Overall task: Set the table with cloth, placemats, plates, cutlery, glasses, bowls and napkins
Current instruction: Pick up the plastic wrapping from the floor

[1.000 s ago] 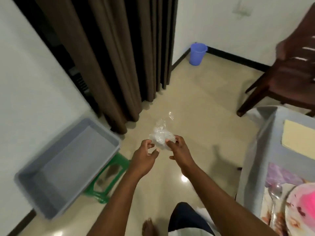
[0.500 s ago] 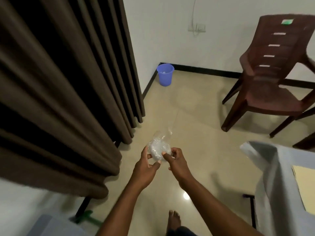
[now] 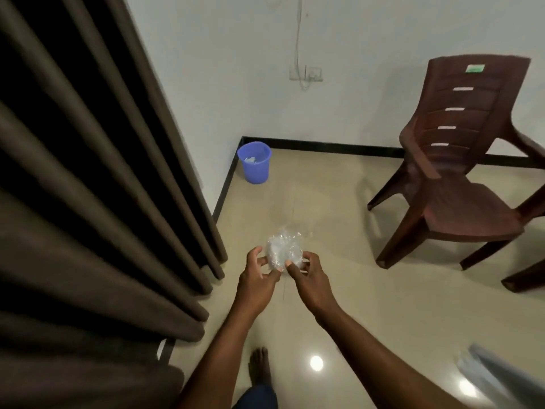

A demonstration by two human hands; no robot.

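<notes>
Holding a scrunched ball of clear plastic out in front, the person stands on the shiny floor, away from the table. Only a grey corner of the table cloth shows at the bottom right, so I cannot tell how much of the table is set. My guess is that this plastic is rubbish and is going to the blue bin in the corner, so this is a small side job. The left hand and the right hand both curl their fingers round the ball and pinch it between them. A brown chair stands nearby.
</notes>
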